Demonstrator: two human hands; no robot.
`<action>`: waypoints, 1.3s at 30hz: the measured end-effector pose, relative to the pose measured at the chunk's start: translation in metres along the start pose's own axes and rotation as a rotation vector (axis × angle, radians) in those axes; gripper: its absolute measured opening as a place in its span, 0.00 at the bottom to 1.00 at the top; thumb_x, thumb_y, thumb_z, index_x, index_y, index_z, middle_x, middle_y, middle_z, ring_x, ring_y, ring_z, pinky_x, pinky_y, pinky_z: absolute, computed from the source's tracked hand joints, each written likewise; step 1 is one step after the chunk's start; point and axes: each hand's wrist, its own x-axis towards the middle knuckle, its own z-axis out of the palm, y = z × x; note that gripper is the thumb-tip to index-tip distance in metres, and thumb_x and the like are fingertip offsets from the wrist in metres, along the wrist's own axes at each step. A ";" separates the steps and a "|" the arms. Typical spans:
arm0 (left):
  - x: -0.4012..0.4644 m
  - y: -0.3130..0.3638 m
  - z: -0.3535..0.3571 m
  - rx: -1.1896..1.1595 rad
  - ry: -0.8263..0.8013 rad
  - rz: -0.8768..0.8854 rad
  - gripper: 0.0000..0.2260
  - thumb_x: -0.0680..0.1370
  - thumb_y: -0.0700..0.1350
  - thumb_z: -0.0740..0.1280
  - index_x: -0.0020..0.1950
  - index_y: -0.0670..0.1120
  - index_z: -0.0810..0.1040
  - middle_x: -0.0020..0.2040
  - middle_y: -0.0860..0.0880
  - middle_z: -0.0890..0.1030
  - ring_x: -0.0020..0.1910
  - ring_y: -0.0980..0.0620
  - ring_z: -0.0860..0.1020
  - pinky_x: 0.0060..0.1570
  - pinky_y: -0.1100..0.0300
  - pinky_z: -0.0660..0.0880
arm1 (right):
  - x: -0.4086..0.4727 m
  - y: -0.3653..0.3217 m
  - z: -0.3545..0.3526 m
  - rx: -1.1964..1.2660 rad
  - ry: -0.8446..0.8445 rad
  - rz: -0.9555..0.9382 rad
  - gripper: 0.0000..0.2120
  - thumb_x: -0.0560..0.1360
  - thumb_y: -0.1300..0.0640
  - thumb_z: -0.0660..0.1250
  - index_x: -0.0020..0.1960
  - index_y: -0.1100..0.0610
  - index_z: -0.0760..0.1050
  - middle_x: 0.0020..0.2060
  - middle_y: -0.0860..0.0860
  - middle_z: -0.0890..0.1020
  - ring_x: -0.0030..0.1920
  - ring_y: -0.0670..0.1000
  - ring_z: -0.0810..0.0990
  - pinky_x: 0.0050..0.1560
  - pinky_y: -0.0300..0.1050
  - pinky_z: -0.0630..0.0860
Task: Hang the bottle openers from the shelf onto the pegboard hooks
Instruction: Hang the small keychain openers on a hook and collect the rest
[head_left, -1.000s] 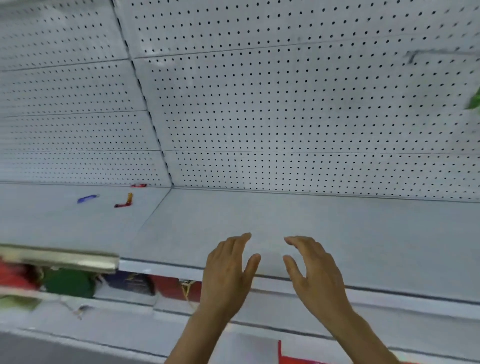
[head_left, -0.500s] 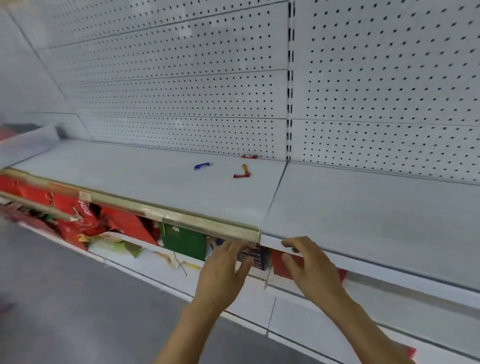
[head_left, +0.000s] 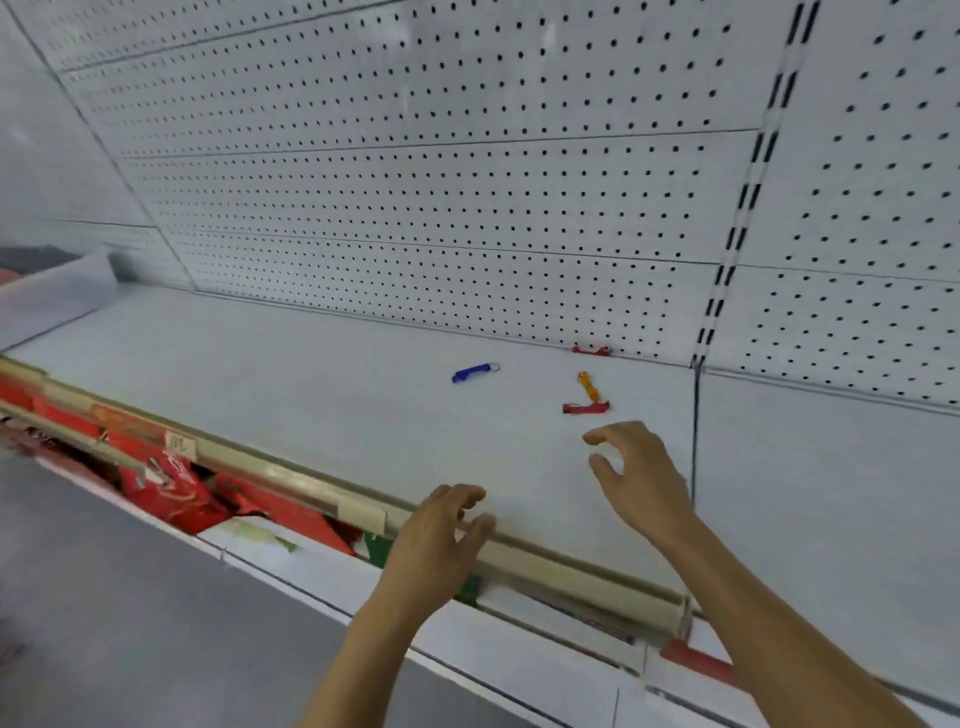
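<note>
Behind, the white pegboard (head_left: 467, 171) rises from the back edge of the shelf (head_left: 291, 395). Both hands hold nothing, fingers loosely spread: the right hand (head_left: 641, 475) over the shelf, the left hand (head_left: 441, 540) at its front edge. Near the back edge lie blue (head_left: 474, 372), red (head_left: 584, 408) and orange (head_left: 588, 386) bottle openers, the last two touching.

On the shelf (head_left: 311, 395) lie 4 bottle openers: 1 blue opener (head_left: 474, 372), 1 orange opener (head_left: 588, 387), 1 red opener (head_left: 584, 408) touching it, and 1 second red opener (head_left: 591, 351) against the pegboard (head_left: 467, 182). 2 hands are in view.
</note>
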 end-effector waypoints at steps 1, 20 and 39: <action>0.019 -0.007 -0.007 0.016 -0.019 -0.005 0.15 0.81 0.52 0.62 0.67 0.52 0.73 0.62 0.56 0.76 0.58 0.58 0.74 0.58 0.65 0.71 | 0.018 -0.001 0.005 -0.051 0.019 0.048 0.14 0.78 0.57 0.63 0.63 0.51 0.74 0.62 0.51 0.72 0.61 0.53 0.70 0.51 0.48 0.72; 0.288 -0.070 -0.014 0.334 -0.137 0.262 0.20 0.81 0.46 0.61 0.73 0.46 0.65 0.65 0.45 0.71 0.62 0.46 0.70 0.55 0.55 0.71 | 0.101 -0.031 0.068 -0.180 0.070 0.343 0.16 0.79 0.59 0.60 0.67 0.56 0.68 0.54 0.52 0.76 0.52 0.52 0.76 0.48 0.44 0.73; 0.216 -0.022 -0.042 -0.889 -0.997 -0.278 0.08 0.79 0.42 0.66 0.53 0.39 0.80 0.39 0.45 0.83 0.20 0.57 0.60 0.18 0.66 0.57 | 0.036 -0.147 0.064 1.282 0.519 0.822 0.07 0.78 0.66 0.61 0.47 0.65 0.78 0.33 0.56 0.77 0.31 0.51 0.74 0.32 0.42 0.76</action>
